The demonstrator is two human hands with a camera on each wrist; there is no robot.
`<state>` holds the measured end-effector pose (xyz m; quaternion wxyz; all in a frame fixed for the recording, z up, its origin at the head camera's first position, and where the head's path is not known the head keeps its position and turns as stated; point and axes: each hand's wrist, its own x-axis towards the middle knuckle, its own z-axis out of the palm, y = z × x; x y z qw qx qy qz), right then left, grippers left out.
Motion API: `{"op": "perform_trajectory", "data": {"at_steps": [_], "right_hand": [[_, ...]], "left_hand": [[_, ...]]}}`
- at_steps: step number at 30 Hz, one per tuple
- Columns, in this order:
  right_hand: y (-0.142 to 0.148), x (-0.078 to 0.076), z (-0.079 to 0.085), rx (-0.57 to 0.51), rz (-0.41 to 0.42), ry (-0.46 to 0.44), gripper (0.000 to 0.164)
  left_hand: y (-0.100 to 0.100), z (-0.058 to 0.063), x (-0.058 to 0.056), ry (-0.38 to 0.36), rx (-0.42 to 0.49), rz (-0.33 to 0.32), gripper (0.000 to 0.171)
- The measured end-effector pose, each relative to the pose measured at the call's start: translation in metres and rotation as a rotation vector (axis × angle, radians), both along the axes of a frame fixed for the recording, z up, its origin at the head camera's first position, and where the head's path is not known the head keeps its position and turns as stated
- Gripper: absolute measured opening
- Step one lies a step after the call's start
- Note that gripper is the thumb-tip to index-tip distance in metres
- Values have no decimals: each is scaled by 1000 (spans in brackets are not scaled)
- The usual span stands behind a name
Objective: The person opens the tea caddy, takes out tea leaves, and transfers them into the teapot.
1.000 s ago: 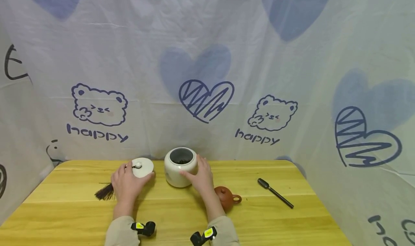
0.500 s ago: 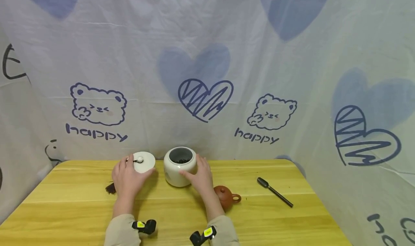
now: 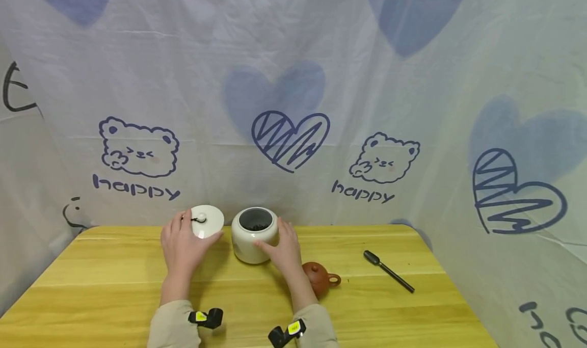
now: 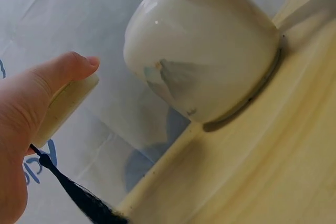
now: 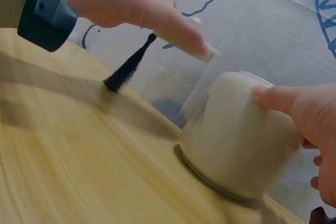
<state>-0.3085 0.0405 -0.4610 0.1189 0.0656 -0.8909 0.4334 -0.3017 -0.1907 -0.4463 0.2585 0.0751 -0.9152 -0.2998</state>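
My left hand (image 3: pixel 181 243) pinches the round white lid (image 3: pixel 211 225) by its edge, thumb on the near side. The lid is off the table, tilted, just left of the white jar (image 3: pixel 251 251). From its small knob runs a dark cord, and a dark tassel (image 4: pixel 79 195) hangs below it in the left wrist view. Upright on the table stands the jar, its mouth uncovered, with dark loose bits (image 3: pixel 259 228) inside. My right hand (image 3: pixel 285 248) grips the jar's right side, thumb on the front. In the right wrist view the lid is apart from the jar's rim.
A reddish-brown teapot (image 3: pixel 317 278) sits beside my right forearm, partly hidden by it. Farther right lies a slim dark tool (image 3: pixel 390 271) with a wider head. Behind the wooden table (image 3: pixel 114 282) hangs a printed white cloth (image 3: pixel 206 83).
My left hand has raised the lid off the table and shifted it slightly right, nearer the jar. The tassel has gone from the head view. My right hand and the jar have stayed put.
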Motion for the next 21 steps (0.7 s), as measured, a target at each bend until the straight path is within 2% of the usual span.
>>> {"op": "perform_trajectory", "data": {"at_steps": [11, 21], "right_hand": [[2, 0, 1, 9, -8, -2, 90], [1, -2, -3, 20, -8, 4, 90]], "left_hand": [[11, 18, 1, 66, -23, -42, 103], [18, 26, 3, 55, -45, -82, 106]]}}
